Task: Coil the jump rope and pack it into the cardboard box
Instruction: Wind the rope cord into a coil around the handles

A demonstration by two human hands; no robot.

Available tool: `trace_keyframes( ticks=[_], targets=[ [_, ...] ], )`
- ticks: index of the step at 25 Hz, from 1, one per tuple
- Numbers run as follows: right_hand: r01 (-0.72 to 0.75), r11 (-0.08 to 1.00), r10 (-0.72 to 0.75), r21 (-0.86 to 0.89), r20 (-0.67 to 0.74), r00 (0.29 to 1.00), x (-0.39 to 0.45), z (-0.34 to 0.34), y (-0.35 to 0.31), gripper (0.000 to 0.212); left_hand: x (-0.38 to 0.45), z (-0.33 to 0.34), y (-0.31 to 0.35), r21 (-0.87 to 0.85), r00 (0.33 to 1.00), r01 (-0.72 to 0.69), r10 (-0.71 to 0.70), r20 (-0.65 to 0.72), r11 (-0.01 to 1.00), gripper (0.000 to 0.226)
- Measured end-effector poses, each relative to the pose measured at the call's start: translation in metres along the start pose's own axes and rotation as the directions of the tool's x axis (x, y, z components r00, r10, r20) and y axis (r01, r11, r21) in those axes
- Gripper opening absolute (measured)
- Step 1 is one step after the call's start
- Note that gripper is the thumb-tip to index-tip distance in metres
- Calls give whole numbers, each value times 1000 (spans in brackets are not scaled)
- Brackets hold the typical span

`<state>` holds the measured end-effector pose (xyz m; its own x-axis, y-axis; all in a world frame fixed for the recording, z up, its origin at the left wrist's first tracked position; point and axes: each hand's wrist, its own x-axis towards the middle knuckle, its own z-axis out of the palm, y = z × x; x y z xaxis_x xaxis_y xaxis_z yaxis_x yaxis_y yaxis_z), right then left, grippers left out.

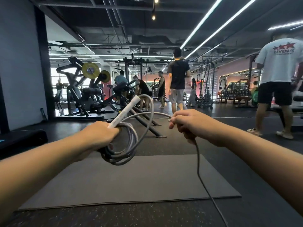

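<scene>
You stand in a gym, both bare arms stretched out in front of you over a grey mat [131,181] on the dark floor [246,213]. Your left hand [100,136] is curled tight around several loops of a grey rope [131,149] and around its white handle [124,112], which sticks up and away from your fist, tilted to the right. The loops hang below and beside that hand. From the handle's top, one more length of rope arcs over to your right hand [193,123], whose fingers are curled closed around it. Below that hand the rope drops away, trailing down across the mat and off the bottom edge of the view. No box can be seen. Ahead stand weight machines [82,89], and several people [177,79] are farther back, one in a white shirt [278,63] at the right.
</scene>
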<state>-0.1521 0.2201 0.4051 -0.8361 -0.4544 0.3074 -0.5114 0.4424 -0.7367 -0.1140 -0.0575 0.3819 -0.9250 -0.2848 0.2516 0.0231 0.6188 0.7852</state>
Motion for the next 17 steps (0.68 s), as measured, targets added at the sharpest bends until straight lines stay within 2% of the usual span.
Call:
trace_keyframes(
  ticks=[2, 4, 6, 8, 10, 12, 14, 15, 17],
  targets=[
    [-9, 992, 3, 129, 44, 999, -4, 9, -1, 39, -4, 13, 6, -367, 984, 176, -156, 82, 913, 17],
    [10, 988, -20, 155, 61, 998, -8, 25, -1, 61, -2, 25, 13, -522, 968, 252, -221, 123, 815, 17],
    [88, 975, -95, 205, 24, 995, -8, 45, -1, 67, -2, 36, 25, -608, 958, 280, -253, 131, 743, 16],
    [185, 945, -179, 270, -50, 983, -4, 69, 0, 57, -3, 47, 37, -647, 955, 282, -271, 120, 708, 20],
    [262, 888, -205, 379, -184, 961, 5, 92, 2, 46, -12, 55, 50, -653, 955, 288, -260, 143, 700, 30],
    [323, 766, -143, 556, -343, 928, 11, 112, 0, 30, -20, 61, 60, -673, 946, 324, -240, 218, 665, 48],
    [330, 622, -16, 710, -410, 912, 12, 127, -3, 20, -27, 66, 65, -731, 925, 380, -212, 316, 567, 60],
    [334, 572, 24, 749, -422, 906, 12, 133, -3, 25, -30, 69, 67, -765, 913, 408, -196, 359, 498, 62],
    [366, 543, 44, 756, -460, 887, 10, 144, -1, 41, -29, 77, 63, -816, 908, 419, -162, 387, 398, 65]
  ],
)
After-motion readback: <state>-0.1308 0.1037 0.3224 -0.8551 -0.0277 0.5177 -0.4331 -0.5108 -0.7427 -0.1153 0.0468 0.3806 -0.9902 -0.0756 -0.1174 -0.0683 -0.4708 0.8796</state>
